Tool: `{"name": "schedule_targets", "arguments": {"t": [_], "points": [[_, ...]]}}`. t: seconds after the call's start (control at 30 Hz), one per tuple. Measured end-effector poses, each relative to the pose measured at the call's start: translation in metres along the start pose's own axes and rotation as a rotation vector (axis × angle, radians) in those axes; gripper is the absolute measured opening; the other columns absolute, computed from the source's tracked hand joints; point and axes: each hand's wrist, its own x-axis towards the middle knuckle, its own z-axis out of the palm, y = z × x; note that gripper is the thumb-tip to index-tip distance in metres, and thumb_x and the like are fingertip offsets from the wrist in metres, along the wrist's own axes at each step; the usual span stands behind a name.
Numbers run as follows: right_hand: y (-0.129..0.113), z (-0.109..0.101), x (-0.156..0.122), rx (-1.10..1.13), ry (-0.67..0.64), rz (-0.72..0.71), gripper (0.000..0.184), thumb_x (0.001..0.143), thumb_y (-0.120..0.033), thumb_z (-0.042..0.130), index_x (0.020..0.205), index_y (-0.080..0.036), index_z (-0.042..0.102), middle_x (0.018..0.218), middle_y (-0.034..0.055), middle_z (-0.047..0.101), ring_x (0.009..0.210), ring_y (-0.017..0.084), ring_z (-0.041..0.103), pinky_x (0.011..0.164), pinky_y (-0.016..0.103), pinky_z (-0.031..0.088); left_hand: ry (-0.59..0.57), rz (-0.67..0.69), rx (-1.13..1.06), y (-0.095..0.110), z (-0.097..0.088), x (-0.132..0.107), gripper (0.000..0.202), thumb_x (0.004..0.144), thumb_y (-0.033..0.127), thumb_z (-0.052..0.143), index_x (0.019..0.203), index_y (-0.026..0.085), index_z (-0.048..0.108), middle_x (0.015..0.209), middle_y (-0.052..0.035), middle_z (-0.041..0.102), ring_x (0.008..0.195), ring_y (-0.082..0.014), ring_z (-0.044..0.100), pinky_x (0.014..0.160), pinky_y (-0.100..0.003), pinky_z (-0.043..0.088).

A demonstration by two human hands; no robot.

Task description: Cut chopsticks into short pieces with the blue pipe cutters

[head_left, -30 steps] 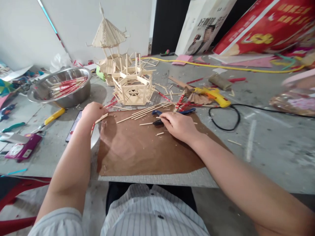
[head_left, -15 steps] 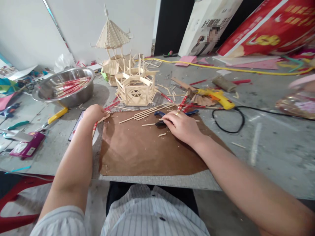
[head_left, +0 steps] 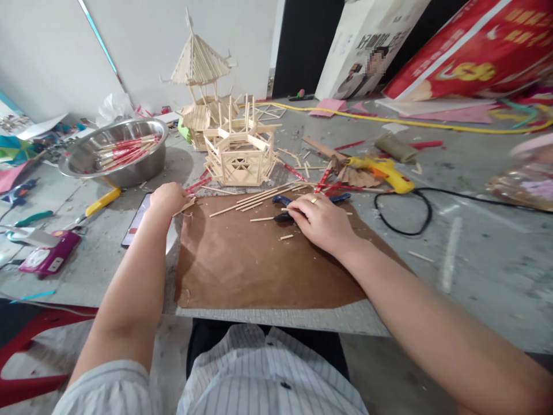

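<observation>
My left hand (head_left: 166, 200) is closed at the left edge of the brown sheet (head_left: 242, 271), beside a phone (head_left: 137, 222). A pale wooden stick (head_left: 185, 206) juts out from its fingers, which are partly hidden. My right hand (head_left: 325, 222), with a ring on one finger, is curled over blue-and-black pliers (head_left: 281, 200) on the sheet; the palm hides most of the tool. Thin wooden sticks (head_left: 254, 200) lie between the hands, and a short cut piece (head_left: 286, 237) is just left of the right hand.
Behind the sheet stand a stick-built frame (head_left: 239, 158) and a roofed stick pavilion (head_left: 201, 63). A steel bowl (head_left: 151, 158) of red-wrapped sticks is at the left, near a yellow-handled tool (head_left: 102, 202). At the right lie a yellow glue gun (head_left: 395, 176) and its black cord (head_left: 427, 213).
The red-wrapped stick end seen below my left hand no longer shows. My right hand stays over the pliers. The whole view has shifted slightly.
</observation>
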Motion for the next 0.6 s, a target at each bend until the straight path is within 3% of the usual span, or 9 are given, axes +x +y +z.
{"name": "schedule_targets", "arguments": {"t": [0.33, 0.4, 0.53, 0.6], "points": [[0.005, 0.007, 0.001, -0.135, 0.274, -0.074, 0.018, 0.083, -0.024, 0.047, 0.075, -0.018, 0.062, 0.082, 0.0064, 0.063, 0.080, 0.020, 0.052, 0.071, 0.030, 0.042, 0.018, 0.017, 0.009, -0.002, 0.005, 0.003, 0.040, 0.072, 0.045, 0.048, 0.099, 0.022, 0.066, 0.102, -0.0122, 0.063, 0.093, -0.0283, 0.058, 0.074, -0.033, 0.045], [0.004, 0.004, 0.001, -0.167, 0.323, -0.084, 0.018, 0.083, -0.025, 0.048, 0.075, -0.019, 0.062, 0.081, 0.0065, 0.063, 0.079, 0.020, 0.052, 0.071, 0.031, 0.042, 0.112, 0.041, -0.035, -0.002, 0.004, 0.002, 0.038, 0.075, 0.043, 0.045, 0.101, 0.025, 0.066, 0.102, -0.0107, 0.063, 0.096, -0.0275, 0.056, 0.076, -0.033, 0.044], [0.001, -0.004, 0.001, -0.146, 0.395, -0.118, 0.015, 0.083, -0.027, 0.048, 0.080, -0.019, 0.061, 0.079, 0.0072, 0.063, 0.076, 0.019, 0.054, 0.070, 0.032, 0.043, 0.458, 0.176, -0.225, 0.011, 0.002, -0.006, 0.037, 0.080, 0.041, 0.040, 0.105, 0.025, 0.064, 0.104, -0.0083, 0.058, 0.098, -0.0230, 0.052, 0.080, -0.031, 0.041], [-0.002, -0.007, 0.000, -0.075, 0.435, -0.139, 0.013, 0.082, -0.026, 0.049, 0.083, -0.019, 0.060, 0.080, 0.0071, 0.064, 0.077, 0.019, 0.057, 0.072, 0.032, 0.044, 0.521, 0.269, -0.362, 0.023, 0.001, -0.014, 0.036, 0.080, 0.039, 0.042, 0.102, 0.021, 0.066, 0.096, -0.0076, 0.058, 0.087, -0.0183, 0.054, 0.076, -0.027, 0.041]]}}
